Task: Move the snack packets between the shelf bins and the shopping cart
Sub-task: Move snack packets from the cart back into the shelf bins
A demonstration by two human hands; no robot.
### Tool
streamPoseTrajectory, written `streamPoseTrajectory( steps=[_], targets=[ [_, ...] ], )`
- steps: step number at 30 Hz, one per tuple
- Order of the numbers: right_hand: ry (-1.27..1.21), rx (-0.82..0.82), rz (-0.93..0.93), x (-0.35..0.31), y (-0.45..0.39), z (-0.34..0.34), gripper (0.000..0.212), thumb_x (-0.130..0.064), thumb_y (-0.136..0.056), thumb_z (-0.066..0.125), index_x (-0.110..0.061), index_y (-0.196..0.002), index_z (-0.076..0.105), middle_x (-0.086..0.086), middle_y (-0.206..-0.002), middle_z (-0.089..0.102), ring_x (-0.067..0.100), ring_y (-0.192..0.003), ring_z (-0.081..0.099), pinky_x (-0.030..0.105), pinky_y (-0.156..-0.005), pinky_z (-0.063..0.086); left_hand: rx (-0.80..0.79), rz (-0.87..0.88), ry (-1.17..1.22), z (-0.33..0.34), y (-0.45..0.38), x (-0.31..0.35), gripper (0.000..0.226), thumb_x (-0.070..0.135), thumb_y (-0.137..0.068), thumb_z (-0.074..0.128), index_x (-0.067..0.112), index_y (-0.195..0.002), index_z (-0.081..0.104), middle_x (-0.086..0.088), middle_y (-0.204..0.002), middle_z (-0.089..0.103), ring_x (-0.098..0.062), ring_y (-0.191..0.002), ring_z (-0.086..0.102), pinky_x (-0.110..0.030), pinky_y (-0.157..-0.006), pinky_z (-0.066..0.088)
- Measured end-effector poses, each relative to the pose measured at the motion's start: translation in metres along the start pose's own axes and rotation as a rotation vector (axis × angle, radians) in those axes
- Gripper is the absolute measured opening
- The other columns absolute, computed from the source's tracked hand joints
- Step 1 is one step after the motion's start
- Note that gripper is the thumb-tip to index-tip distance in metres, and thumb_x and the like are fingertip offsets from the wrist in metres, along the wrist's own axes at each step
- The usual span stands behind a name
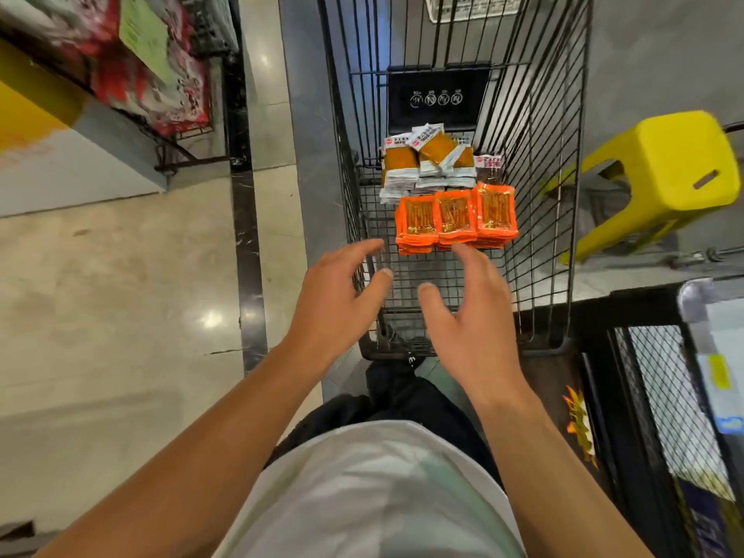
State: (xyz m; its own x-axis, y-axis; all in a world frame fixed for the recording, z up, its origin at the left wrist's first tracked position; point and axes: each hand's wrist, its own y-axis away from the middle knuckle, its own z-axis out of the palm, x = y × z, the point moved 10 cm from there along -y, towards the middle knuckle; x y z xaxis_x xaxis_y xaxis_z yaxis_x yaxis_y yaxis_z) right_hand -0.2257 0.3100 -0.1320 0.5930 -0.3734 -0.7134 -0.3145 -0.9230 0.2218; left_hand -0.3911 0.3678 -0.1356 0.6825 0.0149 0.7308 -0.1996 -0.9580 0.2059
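Both bare forearms reach forward from the near edge, side by side. The left hand [340, 294] and right hand [473, 316] hang apart, palms facing each other, fingers spread and relaxed, gripping nothing.

Both empty hands [406, 300] hover over cart [563, 195] packets [455, 219].

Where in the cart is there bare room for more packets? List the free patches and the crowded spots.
Free: the cart floor's near strip, between the orange packets and the near end wall, under the left hand and right hand. A narrower strip runs along the left wall. Crowded: the far end, where white-and-orange packets pile against the black panel, with the orange stacks side by side just in front.
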Motion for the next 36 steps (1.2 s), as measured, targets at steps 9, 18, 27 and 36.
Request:
streamPoseTrajectory(
  steps=[9, 18, 27, 36],
  targets=[
    [-0.058, 0.005, 0.187, 0.012, -0.086, -0.003, 0.062, -0.035, -0.097, 0.058, -0.023, -0.153, 0.034, -0.004, -0.156, 0.035, 0.015, -0.145, 0.026, 0.035, -0.12, 0.023, -0.13, 0.007, -0.013, 0.016, -0.103, 0.021, 0.042, 0.026, -0.096, 0.061, 0.025, -0.137, 0.058, 0.007, -0.136, 0.061, -0.01, -0.128, 0.051, -0.028, -0.109, 0.037],
    [-0.106, 0.284, 0.406, 0.027, -0.182, 0.01, 0.067, -0.044, -0.089, 0.052, -0.01, -0.147, 0.043, 0.012, -0.147, 0.046, 0.028, -0.139, 0.036, 0.034, -0.112, 0.029, -0.458, 0.231, -0.126, 0.066, -0.246, 0.035, 0.04, 0.026, -0.096, 0.061, 0.023, -0.136, 0.059, 0.007, -0.127, 0.065, 0.0, -0.104, 0.055, -0.02, -0.091, 0.042],
    [-0.078, 0.401, 0.711, 0.059, -0.241, 0.033, 0.06, -0.032, -0.096, 0.061, -0.01, -0.148, 0.041, 0.009, -0.147, 0.047, 0.026, -0.139, 0.039, 0.043, -0.116, 0.033, -0.718, 0.426, -0.132, 0.113, -0.348, 0.05, 0.045, 0.036, -0.089, 0.055, 0.02, -0.131, 0.063, 0.004, -0.121, 0.068, -0.015, -0.113, 0.061, -0.04, -0.1, 0.049],
    [-0.153, 0.491, 0.753, 0.087, -0.269, 0.043, 0.053, -0.024, -0.096, 0.057, -0.012, -0.146, 0.044, 0.007, -0.145, 0.049, 0.023, -0.136, 0.04, 0.025, -0.109, 0.027, -0.769, 0.524, -0.157, 0.163, -0.385, 0.065, 0.04, 0.03, -0.092, 0.055, 0.016, -0.128, 0.066, 0.004, -0.12, 0.07, -0.01, -0.109, 0.063, -0.033, -0.098, 0.049]
  ],
)
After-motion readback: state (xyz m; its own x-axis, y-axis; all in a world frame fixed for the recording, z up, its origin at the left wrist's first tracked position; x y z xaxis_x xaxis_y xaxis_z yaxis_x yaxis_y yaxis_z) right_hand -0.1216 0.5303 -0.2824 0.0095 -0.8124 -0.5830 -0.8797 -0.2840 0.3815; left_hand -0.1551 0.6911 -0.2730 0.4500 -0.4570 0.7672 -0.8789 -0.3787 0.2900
